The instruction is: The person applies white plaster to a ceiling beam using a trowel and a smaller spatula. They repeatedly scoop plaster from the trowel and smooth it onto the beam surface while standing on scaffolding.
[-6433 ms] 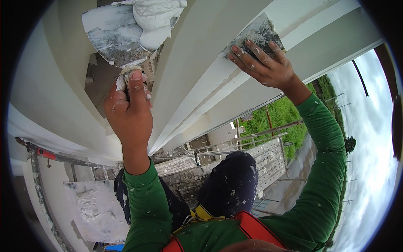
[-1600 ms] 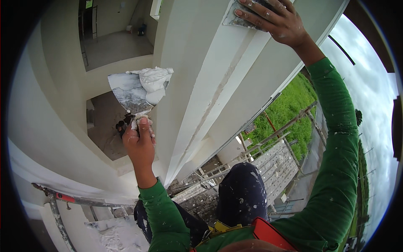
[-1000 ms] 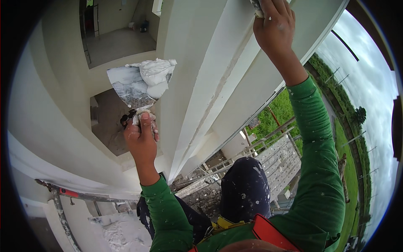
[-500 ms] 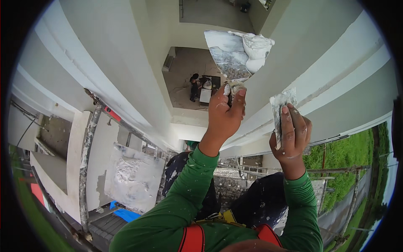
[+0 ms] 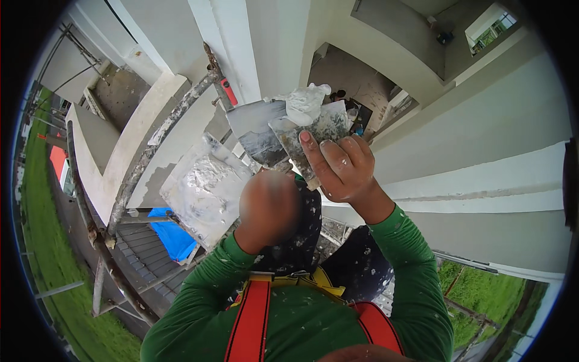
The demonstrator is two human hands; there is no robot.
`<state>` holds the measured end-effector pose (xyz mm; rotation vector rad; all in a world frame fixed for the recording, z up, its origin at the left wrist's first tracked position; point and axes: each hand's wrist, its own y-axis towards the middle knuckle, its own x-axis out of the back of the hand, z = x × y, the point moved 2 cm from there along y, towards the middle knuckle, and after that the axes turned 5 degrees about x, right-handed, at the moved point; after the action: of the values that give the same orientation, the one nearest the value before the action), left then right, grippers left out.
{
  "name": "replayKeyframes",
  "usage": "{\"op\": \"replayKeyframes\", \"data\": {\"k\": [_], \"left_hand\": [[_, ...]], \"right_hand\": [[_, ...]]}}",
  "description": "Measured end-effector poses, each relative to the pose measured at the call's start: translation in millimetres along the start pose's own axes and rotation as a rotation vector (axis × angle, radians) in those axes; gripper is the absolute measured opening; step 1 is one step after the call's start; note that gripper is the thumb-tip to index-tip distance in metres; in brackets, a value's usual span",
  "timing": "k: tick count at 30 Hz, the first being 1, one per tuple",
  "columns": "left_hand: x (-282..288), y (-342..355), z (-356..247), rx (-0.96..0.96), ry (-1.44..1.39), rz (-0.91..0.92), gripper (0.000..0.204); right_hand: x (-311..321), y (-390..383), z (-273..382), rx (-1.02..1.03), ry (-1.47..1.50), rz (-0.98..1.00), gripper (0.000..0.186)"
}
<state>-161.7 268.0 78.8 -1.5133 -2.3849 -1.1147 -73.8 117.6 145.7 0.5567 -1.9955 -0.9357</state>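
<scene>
My left hand [image 5: 269, 205], blurred in the picture, grips a wide putty knife [image 5: 256, 128] by its hidden handle. A lump of white putty [image 5: 303, 104] sits at the far edge of the blades. In my right hand [image 5: 350, 170] is a flat, stained scraper [image 5: 329, 123], with the index finger laid along its face. The scraper overlaps the right side of the putty knife and meets the putty. Beyond my left hand, a pale board [image 5: 176, 188] carries a spread heap of white putty [image 5: 211, 175].
Scaffold poles [image 5: 172, 117] rise at the left, with a red-handled object [image 5: 229, 92] near one top. A blue sheet [image 5: 172, 235] lies below the board. Pale walls [image 5: 476, 114] stand at the right. Through an opening, a lower floor [image 5: 356, 69] shows a mostly hidden person.
The view has swung toward the board. Both hands have come together, and the scraper, earlier apart from the putty knife at the right, now overlaps its blade and meets the putty.
</scene>
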Motion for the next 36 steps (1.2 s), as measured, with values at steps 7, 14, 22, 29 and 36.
{"op": "replayKeyframes", "data": {"k": [7,14,22,29,36], "left_hand": [[63,-92,84,0.576,-0.119,-0.039,0.016],[119,-240,188,1.306,-0.321,-0.474,0.033],[96,-350,245,1.837,-0.725,-0.305,0.035],[39,-352,293,1.867,-0.822,-0.235,0.035],[32,-239,398,1.765,-0.963,-0.432,0.032]], "right_hand": [[-41,120,8,-0.113,0.279,-0.389,0.034],[-144,144,98,-0.333,0.574,-0.632,0.026],[-295,-27,223,-0.653,0.839,0.792,0.027],[-280,-45,151,-1.198,0.777,0.503,0.041],[-230,-29,146,-1.445,0.98,0.205,0.03]]}}
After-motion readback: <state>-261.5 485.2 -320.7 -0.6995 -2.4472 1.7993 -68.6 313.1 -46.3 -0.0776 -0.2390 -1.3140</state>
